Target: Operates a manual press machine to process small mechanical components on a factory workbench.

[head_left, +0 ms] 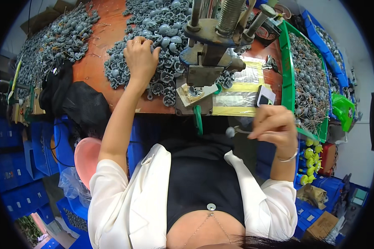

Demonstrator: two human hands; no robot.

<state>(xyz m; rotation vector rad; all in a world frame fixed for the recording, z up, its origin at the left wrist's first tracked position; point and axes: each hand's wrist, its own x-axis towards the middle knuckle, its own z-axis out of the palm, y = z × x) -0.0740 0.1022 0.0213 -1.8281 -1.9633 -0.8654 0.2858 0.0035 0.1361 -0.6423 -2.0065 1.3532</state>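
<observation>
My left hand (141, 58) rests on a heap of grey plastic parts (166, 31), some with shiny domes. Its thumb stands apart from the bent fingers, and the fingertips are partly hidden. My right hand (276, 124), off the table's front edge, pinches a thin-stemmed piece with a grey rounded end (230, 132), slightly blurred. Between my hands stands a metal press (205, 74) with a thick spring. Beneath its head, a grey part (195, 91) sits in a pale fixture block (185, 96). A green strap (198, 120) hangs from the press base.
To the right, a green bin (284, 62) holds many grey parts with thin wires. A phone-like white object (265, 97) lies on the taped table area. Another heap of grey parts (66, 33) covers the left side. A pink bowl (87, 159) is beside my left arm.
</observation>
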